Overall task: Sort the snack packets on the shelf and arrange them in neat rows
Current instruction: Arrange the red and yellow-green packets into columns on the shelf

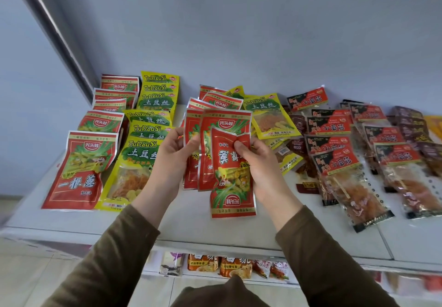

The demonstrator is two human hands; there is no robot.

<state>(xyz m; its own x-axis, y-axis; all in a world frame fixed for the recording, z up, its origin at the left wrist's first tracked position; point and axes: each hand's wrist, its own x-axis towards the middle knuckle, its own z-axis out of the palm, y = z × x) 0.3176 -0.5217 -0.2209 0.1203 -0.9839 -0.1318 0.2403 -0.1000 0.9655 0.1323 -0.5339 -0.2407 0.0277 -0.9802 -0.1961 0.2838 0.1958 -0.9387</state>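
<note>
Snack packets: an upside-down red packet [230, 177] is pinched in the right hand [260, 165], overlapping a fan of red packets [203, 144] gripped by the left hand [171, 153]. Left of both grips, red [79, 170] and yellow rows [143, 149] lie on the shelf [215, 225]; right of them, dark packets [346, 170].

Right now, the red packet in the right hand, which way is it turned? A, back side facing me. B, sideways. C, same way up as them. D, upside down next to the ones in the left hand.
D: the red packet in the right hand has its logo at the bottom and inverted print, unlike the upright packets in the left hand.
</note>
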